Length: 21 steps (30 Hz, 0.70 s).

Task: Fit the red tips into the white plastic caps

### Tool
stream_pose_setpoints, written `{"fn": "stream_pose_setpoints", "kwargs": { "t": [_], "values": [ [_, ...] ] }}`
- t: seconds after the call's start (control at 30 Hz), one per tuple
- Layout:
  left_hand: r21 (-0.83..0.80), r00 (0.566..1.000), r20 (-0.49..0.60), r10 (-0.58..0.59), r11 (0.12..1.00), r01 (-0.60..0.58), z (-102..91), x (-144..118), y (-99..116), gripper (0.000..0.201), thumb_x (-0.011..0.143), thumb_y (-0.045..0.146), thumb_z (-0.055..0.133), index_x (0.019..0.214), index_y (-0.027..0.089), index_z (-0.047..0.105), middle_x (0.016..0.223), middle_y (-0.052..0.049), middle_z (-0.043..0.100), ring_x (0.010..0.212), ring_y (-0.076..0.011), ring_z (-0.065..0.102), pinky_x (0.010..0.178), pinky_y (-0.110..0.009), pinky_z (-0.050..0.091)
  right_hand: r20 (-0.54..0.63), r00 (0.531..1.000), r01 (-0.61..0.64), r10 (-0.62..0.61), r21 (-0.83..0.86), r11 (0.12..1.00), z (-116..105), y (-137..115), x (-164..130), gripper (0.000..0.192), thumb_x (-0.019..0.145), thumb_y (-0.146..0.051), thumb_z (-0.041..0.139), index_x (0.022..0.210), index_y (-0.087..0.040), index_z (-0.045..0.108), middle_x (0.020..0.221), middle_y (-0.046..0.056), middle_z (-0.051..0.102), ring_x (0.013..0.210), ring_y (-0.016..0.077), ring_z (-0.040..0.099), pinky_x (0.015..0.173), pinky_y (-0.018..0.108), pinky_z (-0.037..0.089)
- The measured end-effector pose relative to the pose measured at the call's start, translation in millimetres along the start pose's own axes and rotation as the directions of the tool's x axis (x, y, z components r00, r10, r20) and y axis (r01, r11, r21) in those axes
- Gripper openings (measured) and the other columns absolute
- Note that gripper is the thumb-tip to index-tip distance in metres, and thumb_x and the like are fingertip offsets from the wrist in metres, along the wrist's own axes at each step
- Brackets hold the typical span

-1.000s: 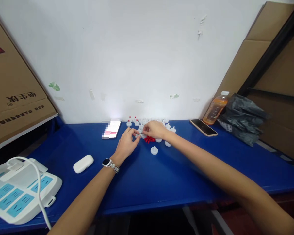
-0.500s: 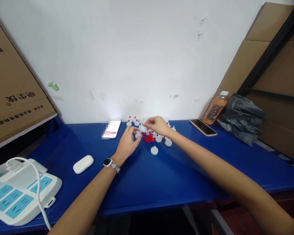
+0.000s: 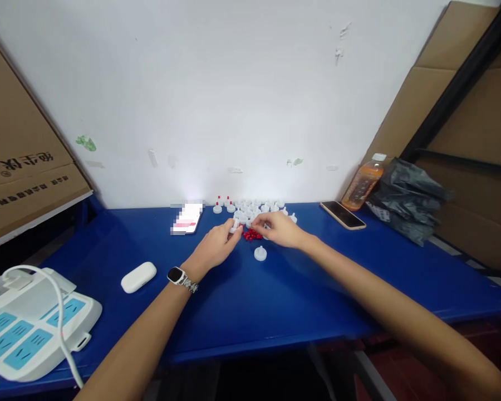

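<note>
The blue counter (image 3: 250, 312) is smooth and a bit shiny. Near the front, far left of the red pile, sits a hard white power strip (image 3: 69, 312) with flat blue socket faces. Closer to the pile, also on its left, is a smooth white case (image 3: 138, 277) with round ends.

One white cap (image 3: 260, 254) stands just in front of the red pile (image 3: 251, 236), round and flat below with a thin spout on top. The pile itself is lots of tiny, shiny red bits.

Just left of the pile, the left hand (image 3: 215, 245) holds another white cap (image 3: 235, 226) between thumb and fingers. It is best to hold this cap softly by its wide base and leave the spout free. At the right edge of the pile, the right hand (image 3: 280, 228) has its fingertips pinched close; I cannot tell if a red bit is in them. It should work best to pinch just one bit, by its sides, and not push the others about.

Behind the pile is a heap of white caps (image 3: 254, 206), see-through in a milky way. Behind and left of the pile stand four red-topped caps (image 3: 217, 209), spouts up.
</note>
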<state>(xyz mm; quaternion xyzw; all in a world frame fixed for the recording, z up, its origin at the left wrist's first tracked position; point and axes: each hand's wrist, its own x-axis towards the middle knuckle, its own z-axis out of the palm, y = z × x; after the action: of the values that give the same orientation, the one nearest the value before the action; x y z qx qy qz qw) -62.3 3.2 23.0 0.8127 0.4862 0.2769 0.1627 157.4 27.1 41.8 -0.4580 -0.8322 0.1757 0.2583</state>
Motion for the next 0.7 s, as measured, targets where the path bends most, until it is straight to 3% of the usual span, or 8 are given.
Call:
{"fn": "stream_pose_setpoints", "kwargs": {
  "t": [0.1,0.23,0.7],
  "values": [
    [-0.031,0.999,0.009,-0.043,0.999,0.044,-4.2,1,-1,0.04,0.098,0.054,0.033,0.078,0.023,0.047,0.06,0.002,0.055,0.054,-0.0166,0.05,0.056,-0.029,0.028,0.123,0.991,0.07,-0.048,-0.182,0.981,0,0,0,0.013,0.084,-0.028,0.063,0.09,-0.024,0.074,0.081,0.0,0.072,0.076,0.0164,0.062,0.065,0.025,0.035],
    [-0.048,0.999,0.019,-0.031,0.998,0.032,-5.5,1,-1,0.04,0.098,0.053,0.034,0.073,0.022,0.043,0.059,0.003,0.053,0.053,-0.0151,0.048,0.055,-0.029,0.027,0.175,0.982,0.126,-0.075,-0.299,0.946,0,-8,5,0.012,0.081,-0.023,0.064,0.088,-0.025,0.074,0.08,0.001,0.073,0.081,0.0184,0.063,0.064,0.026,0.032],
    [-0.056,0.997,0.077,0.016,0.998,-0.012,-4.0,-2,3,0.034,0.098,0.047,0.035,0.075,0.022,0.039,0.06,0.004,0.049,0.055,-0.0139,0.044,0.056,-0.028,0.027,0.23,0.973,0.097,-0.022,-0.319,0.943,3,-7,9,0.007,0.08,-0.024,0.065,0.08,-0.023,0.072,0.076,0.0,0.073,0.073,0.0161,0.063,0.061,0.026,0.031]
  ]
}}
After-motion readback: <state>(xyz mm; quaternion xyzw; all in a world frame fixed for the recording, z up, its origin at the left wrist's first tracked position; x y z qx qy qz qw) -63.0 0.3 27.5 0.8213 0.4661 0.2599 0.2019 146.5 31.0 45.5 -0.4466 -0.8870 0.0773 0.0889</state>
